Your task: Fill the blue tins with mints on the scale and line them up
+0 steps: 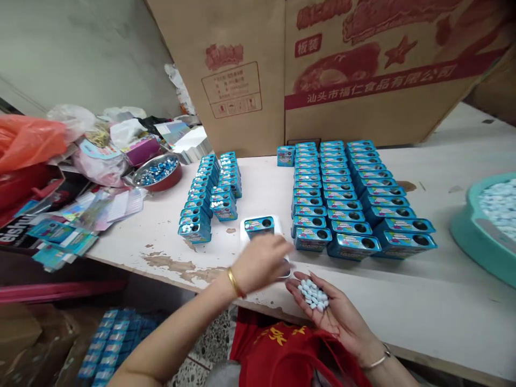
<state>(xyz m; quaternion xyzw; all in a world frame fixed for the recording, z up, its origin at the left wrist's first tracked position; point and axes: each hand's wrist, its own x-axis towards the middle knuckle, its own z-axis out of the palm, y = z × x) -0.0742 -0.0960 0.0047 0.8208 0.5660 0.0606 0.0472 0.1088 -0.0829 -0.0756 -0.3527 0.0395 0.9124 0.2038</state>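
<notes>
My left hand, a gold bangle on its wrist, hovers over the front of a small white scale, smeared by motion so its fingers are unclear. On that scale stands a blue printed tin with a dark round opening in its top, partly covered by my left hand. My right hand is turned palm up and cupped, holding a heap of pale blue candies just off the table's front edge. To the right stand rows of blue tins with open holes.
Left of the scale, more tins show white candies at their tops. A green tub of candies stands far right. Behind rises a large cardboard box. A metal bowl of blue wrapped pieces and bags crowd the left.
</notes>
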